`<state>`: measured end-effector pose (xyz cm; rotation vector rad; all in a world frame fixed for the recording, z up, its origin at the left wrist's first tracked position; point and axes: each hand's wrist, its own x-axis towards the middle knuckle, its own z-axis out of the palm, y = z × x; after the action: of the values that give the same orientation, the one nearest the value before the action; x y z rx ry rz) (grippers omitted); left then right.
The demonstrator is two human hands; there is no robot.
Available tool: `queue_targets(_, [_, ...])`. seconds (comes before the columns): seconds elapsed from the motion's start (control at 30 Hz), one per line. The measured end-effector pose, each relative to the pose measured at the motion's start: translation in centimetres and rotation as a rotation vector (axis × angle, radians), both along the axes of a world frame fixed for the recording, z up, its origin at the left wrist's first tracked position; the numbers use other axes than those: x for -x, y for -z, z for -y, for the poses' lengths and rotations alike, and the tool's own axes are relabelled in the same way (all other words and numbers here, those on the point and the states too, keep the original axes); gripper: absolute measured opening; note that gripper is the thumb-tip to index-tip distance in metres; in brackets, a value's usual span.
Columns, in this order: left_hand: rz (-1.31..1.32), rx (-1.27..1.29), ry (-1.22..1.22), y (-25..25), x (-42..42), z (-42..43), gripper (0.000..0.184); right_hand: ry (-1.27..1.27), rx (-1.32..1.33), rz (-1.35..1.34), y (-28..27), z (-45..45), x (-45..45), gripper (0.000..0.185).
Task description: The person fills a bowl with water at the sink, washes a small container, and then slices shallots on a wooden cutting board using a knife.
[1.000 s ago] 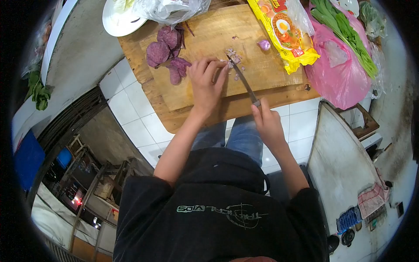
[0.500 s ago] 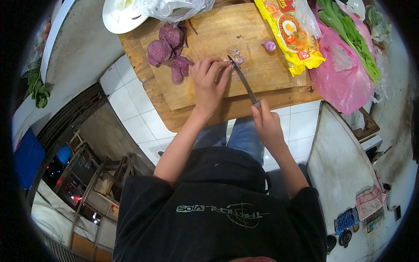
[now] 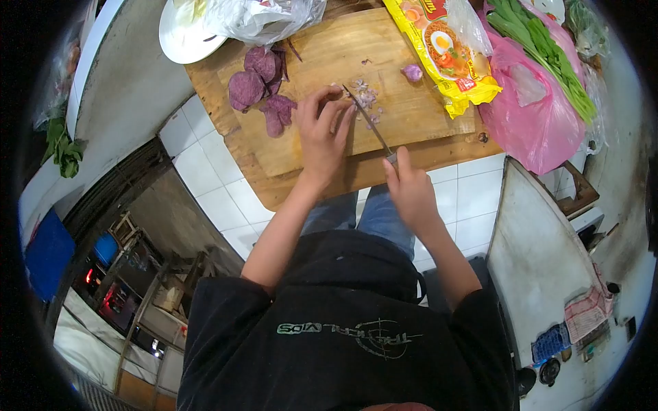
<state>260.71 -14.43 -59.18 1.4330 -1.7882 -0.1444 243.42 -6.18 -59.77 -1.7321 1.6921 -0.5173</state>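
Observation:
My right hand is wrapped round the handle of a knife, whose blade points up and left over the wooden cutting board. Beside the blade tip, my left hand has its fingers bent down on the board; whatever is under the fingertips is too small and hidden to name. Small chopped pale-purple pieces lie just right of the blade. Farther right rests a whole small shallot. Purple leaf-like slices sit on the board left of my left hand.
A yellow noodle packet lies on the board's right side. Beyond it is a pink plastic bag with green leafy stalks on top. At the upper left are a white plate and a clear plastic bag.
The knife and my right hand have shifted slightly left, bringing the blade tip closer to my left fingers. My left fingers have moved slightly left and are more bent.

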Motion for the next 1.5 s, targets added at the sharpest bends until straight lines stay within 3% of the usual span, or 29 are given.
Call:
queue_targets(0.1, [0.022, 0.018, 0.036, 0.0, 0.4, -0.1, 0.012, -0.011, -0.016, 0.175, 0.1, -0.7, 2.0, 0.025])
queue_targets(0.17, [0.012, 0.027, 0.061, -0.1, 0.6, 0.1, 0.013, -0.004, 0.037, 0.149, -0.4, -1.1, 2.4, 0.024])
queue_targets(0.37, [-0.005, 0.028, 0.148, -1.0, 0.5, 0.0, 0.011, 0.05, 0.124, -0.061, -1.1, -1.1, 2.1, 0.023])
queue_targets(0.5, [-0.041, 0.062, 0.039, -1.7, 0.7, -0.1, 0.025, 0.057, 0.063, -0.232, -0.6, -1.1, 1.2, 0.023])
queue_targets(0.6, [0.035, 0.076, 0.009, -1.5, 0.1, 0.0, 0.04, 0.052, -0.012, -0.106, -0.6, -1.3, 1.3, 0.024])
queue_targets(0.7, [-0.004, -0.086, 0.139, -1.5, -0.4, -0.8, 0.041, 0.015, -0.081, 0.22, -1.4, -1.4, 2.4, 0.024])
queue_targets(0.9, [-0.269, -0.104, 0.143, -0.3, -0.3, -1.0, 0.029, 0.041, 0.016, 0.214, -1.7, -0.8, 1.8, 0.025])
queue_targets(1.1, [-0.176, 0.004, 0.075, -0.3, -0.9, -0.9, 0.028, 0.003, 0.009, 0.033, -1.5, 0.1, 0.9, 0.03])
queue_targets(1.3, [-0.187, -0.055, 0.061, -0.7, -1.3, -1.0, 0.027, 0.014, 0.046, -0.185, -0.6, 0.1, -0.5, 0.03])
queue_targets(1.4, [-0.168, -0.037, 0.054, -0.8, -1.5, -1.1, 0.031, -0.001, -0.066, 0.12, -1.5, 0.3, 0.3, 0.027])
queue_targets(1.5, [-0.145, -0.054, 0.079, -0.1, -2.0, -0.9, 0.034, -0.002, -0.024, 0.176, -1.9, 0.2, 0.4, 0.027])
